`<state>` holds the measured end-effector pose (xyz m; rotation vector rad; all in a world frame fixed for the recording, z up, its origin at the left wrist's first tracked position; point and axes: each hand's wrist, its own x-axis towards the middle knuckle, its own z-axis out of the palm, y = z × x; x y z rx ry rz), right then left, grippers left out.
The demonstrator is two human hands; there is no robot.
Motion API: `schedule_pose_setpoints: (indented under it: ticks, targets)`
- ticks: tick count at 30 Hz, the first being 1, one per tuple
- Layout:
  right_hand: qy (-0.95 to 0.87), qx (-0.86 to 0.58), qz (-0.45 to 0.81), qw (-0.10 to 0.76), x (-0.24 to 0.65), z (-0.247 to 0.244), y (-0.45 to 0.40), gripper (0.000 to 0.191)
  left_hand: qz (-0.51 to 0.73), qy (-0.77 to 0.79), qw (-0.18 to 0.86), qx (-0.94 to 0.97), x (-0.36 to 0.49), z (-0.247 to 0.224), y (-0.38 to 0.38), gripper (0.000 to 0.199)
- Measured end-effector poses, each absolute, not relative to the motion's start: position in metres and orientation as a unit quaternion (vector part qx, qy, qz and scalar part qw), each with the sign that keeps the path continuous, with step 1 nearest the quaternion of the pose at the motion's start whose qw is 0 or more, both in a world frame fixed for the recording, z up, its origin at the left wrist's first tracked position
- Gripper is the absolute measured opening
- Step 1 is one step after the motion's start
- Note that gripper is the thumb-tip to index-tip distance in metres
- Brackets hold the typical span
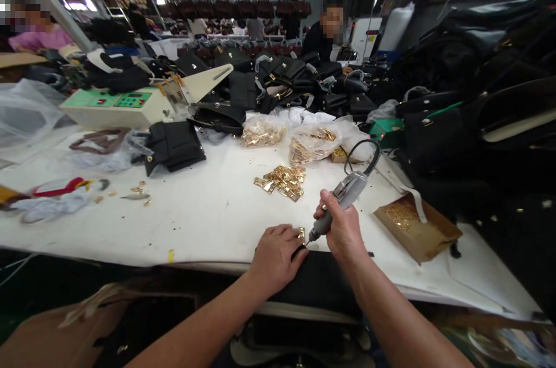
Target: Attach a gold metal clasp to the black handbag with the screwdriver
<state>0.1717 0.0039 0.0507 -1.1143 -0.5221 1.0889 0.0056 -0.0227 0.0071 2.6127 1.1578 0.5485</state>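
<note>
My right hand (343, 229) grips a grey electric screwdriver (343, 197) with a black coiled cord, its tip pointing down at a small gold metal fitting (301, 232). My left hand (275, 255) presses that fitting onto a black leather piece (321, 281) at the table's front edge, fingers curled over it. A loose pile of gold fittings (283, 181) lies just beyond my hands on the white table (208, 211).
Two clear bags of gold fittings (263, 131) (313, 145) sit further back. A brown paper bag of small gold parts (414, 226) lies right. Black handbags (282, 81) pile behind and right. A cream machine (117, 106) stands left. Two people sit at the back.
</note>
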Motion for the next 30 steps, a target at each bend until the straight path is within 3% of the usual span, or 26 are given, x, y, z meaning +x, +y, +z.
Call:
schedule_pose_setpoints:
  ticks: [22, 27, 30]
  targets:
    - [-0.218, -0.496, 0.49, 0.683, 0.164, 0.045, 0.003, 0.042, 0.173, 0.404, 0.119, 0.89, 0.008, 0.005, -0.023, 0.023]
    - [-0.198, -0.509, 0.496, 0.675, 0.159, 0.039, 0.001, 0.047, 0.215, 0.384, 0.058, 0.896, 0.003, 0.011, -0.021, 0.028]
    - [-0.205, -0.516, 0.495, 0.668, 0.157, 0.031, 0.007, 0.05, 0.225, 0.314, -0.052, 0.921, -0.006, -0.008, -0.006, 0.028]
